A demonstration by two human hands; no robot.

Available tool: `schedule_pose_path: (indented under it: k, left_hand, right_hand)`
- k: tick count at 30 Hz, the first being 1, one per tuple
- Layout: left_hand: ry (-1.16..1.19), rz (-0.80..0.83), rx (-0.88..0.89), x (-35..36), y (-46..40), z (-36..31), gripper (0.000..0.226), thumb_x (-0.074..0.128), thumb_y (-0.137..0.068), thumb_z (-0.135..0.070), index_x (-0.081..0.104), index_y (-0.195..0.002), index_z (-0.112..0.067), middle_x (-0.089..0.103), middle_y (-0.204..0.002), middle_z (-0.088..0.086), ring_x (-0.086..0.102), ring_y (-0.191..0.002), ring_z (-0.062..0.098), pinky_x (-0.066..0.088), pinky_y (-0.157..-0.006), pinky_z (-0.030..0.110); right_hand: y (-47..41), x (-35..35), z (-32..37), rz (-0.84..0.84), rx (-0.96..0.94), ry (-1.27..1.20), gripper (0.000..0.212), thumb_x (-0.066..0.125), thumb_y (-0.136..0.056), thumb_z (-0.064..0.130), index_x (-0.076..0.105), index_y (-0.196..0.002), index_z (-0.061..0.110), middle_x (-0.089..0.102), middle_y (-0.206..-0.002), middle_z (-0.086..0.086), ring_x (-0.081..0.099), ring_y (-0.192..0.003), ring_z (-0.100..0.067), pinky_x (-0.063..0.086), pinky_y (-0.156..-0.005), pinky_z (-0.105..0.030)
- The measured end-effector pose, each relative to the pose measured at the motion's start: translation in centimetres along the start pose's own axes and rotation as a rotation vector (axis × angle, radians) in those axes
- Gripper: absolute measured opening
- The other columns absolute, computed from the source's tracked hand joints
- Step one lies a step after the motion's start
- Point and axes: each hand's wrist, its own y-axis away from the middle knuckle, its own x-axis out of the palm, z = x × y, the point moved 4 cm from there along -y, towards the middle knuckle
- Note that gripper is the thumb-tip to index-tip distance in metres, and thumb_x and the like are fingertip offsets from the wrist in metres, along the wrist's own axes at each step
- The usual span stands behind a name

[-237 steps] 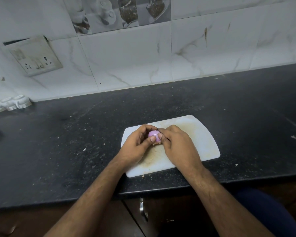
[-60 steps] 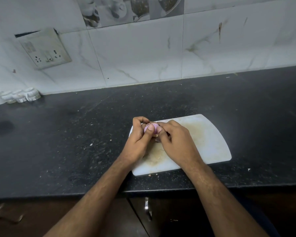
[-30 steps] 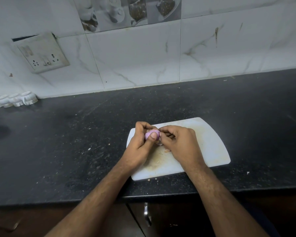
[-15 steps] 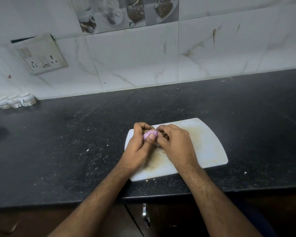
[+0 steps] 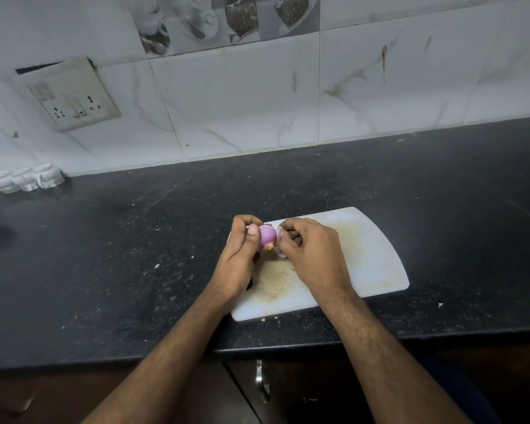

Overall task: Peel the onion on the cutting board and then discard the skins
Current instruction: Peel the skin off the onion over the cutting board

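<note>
A small purple onion [image 5: 267,237] is held just above the left end of the white cutting board [image 5: 367,255]. My left hand [image 5: 237,258] grips it from the left, thumb on its top. My right hand [image 5: 311,252] pinches a pale strip of onion skin [image 5: 279,237] that curls off the onion's right side. Brown root end shows at the onion's bottom. Small skin scraps lie on the stained board below my hands.
The board lies on a black speckled countertop [image 5: 135,255] near its front edge. A row of small white holders [image 5: 25,180] stands at the back left by the tiled wall. A socket plate [image 5: 71,96] hangs on the wall. A cabinet handle [image 5: 259,381] is below.
My hands have drawn slightly apart. The skin strip has lifted off the onion's right side, so more bare purple surface shows than half a second ago.
</note>
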Motion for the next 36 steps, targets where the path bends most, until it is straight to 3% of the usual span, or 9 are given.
schedule_pose_path:
  k: [5, 9, 12, 17, 22, 25, 30, 32, 36]
  left_hand:
    - [0.013, 0.025, 0.001, 0.2, -0.1, 0.0, 0.024, 0.049, -0.102, -0.043, 0.055, -0.113, -0.023, 0.061, -0.115, 0.028, 0.062, -0.089, 0.024, 0.053, -0.074, 0.039]
    - [-0.158, 0.023, 0.059, 0.4, 0.1, -0.1, 0.018, 0.038, -0.113, -0.015, 0.052, -0.125, -0.012, 0.065, -0.117, 0.0, 0.065, -0.099, 0.009, 0.055, -0.083, 0.022]
    - [-0.133, -0.011, 0.024, 0.4, 0.3, -0.3, 0.021, 0.038, -0.112, -0.01, 0.054, -0.122, -0.019, 0.07, -0.107, -0.018, 0.067, -0.095, 0.005, 0.058, -0.083, 0.027]
    - [0.032, -0.035, 0.017, 0.3, 0.4, -0.7, 0.029, 0.037, -0.093, -0.013, 0.052, -0.116, -0.015, 0.072, -0.108, 0.017, 0.065, -0.082, 0.023, 0.055, -0.069, 0.039]
    - [0.084, -0.006, -0.002, 0.5, 0.6, -0.9, 0.029, 0.037, -0.082, -0.011, 0.051, -0.108, -0.011, 0.071, -0.096, 0.014, 0.061, -0.076, 0.02, 0.049, -0.064, 0.035]
    - [0.083, 0.014, -0.012, 0.5, 0.5, -0.8, 0.025, 0.037, -0.081, -0.011, 0.051, -0.102, -0.011, 0.069, -0.092, 0.015, 0.058, -0.075, 0.026, 0.045, -0.061, 0.038]
    - [-0.02, 0.038, 0.04, 0.1, 0.0, -0.1, 0.022, 0.056, -0.092, -0.038, 0.061, -0.098, -0.017, 0.07, -0.099, 0.02, 0.065, -0.082, 0.04, 0.054, -0.073, 0.057]
    - [-0.035, 0.045, 0.039, 0.3, 0.1, 0.1, 0.035, 0.071, -0.088, -0.044, 0.064, -0.102, -0.013, 0.071, -0.103, 0.015, 0.069, -0.084, 0.031, 0.059, -0.078, 0.054]
    - [0.004, 0.056, -0.013, 0.5, 0.0, 0.5, 0.05, 0.091, -0.072, -0.031, 0.065, -0.108, -0.007, 0.073, -0.1, 0.006, 0.067, -0.082, 0.032, 0.059, -0.083, 0.057]
  right_hand:
    - [0.0, -0.6, -0.4, -0.042, 0.084, -0.004, 0.01, 0.064, -0.094, 0.026, 0.073, -0.094, 0.021, 0.072, -0.069, 0.011, 0.069, -0.064, -0.004, 0.061, -0.059, -0.037]
    - [0.1, -1.1, -0.6, -0.1, 0.162, 0.02, 0.009, 0.063, -0.093, 0.02, 0.073, -0.091, 0.019, 0.071, -0.066, 0.008, 0.065, -0.049, -0.006, 0.061, -0.056, -0.034]
    - [0.2, -1.1, -0.3, -0.085, 0.179, -0.028, 0.013, 0.061, -0.093, 0.012, 0.072, -0.087, 0.018, 0.072, -0.066, 0.008, 0.065, -0.048, -0.006, 0.061, -0.053, -0.031]
    - [0.7, -1.2, 0.4, -0.081, 0.149, -0.067, 0.03, 0.06, -0.095, 0.006, 0.062, -0.074, 0.028, 0.072, -0.066, 0.01, 0.067, -0.053, -0.003, 0.057, -0.051, -0.021]
    - [0.8, -1.2, 0.5, -0.098, 0.123, -0.049, 0.033, 0.058, -0.095, 0.006, 0.06, -0.072, 0.03, 0.073, -0.067, 0.01, 0.068, -0.058, -0.004, 0.062, -0.06, -0.034]
    - [1.0, -1.2, 0.7, -0.121, 0.109, -0.036, 0.026, 0.06, -0.096, 0.007, 0.062, -0.078, 0.026, 0.071, -0.068, 0.013, 0.068, -0.058, -0.002, 0.062, -0.059, -0.032]
    - [0.7, -1.4, 0.6, -0.157, 0.08, -0.01, 0.012, 0.063, -0.096, 0.018, 0.067, -0.088, 0.026, 0.069, -0.071, 0.015, 0.067, -0.066, 0.002, 0.059, -0.062, -0.021]
    - [0.6, -1.4, 0.5, -0.155, 0.07, -0.027, 0.007, 0.063, -0.097, 0.025, 0.07, -0.095, 0.022, 0.072, -0.078, 0.013, 0.068, -0.071, -0.001, 0.061, -0.066, -0.029]
    - [0.5, -1.3, 0.1, -0.095, 0.082, 0.006, 0.013, 0.062, -0.096, 0.024, 0.072, -0.103, 0.022, 0.073, -0.085, 0.012, 0.069, -0.077, -0.002, 0.06, -0.072, -0.033]
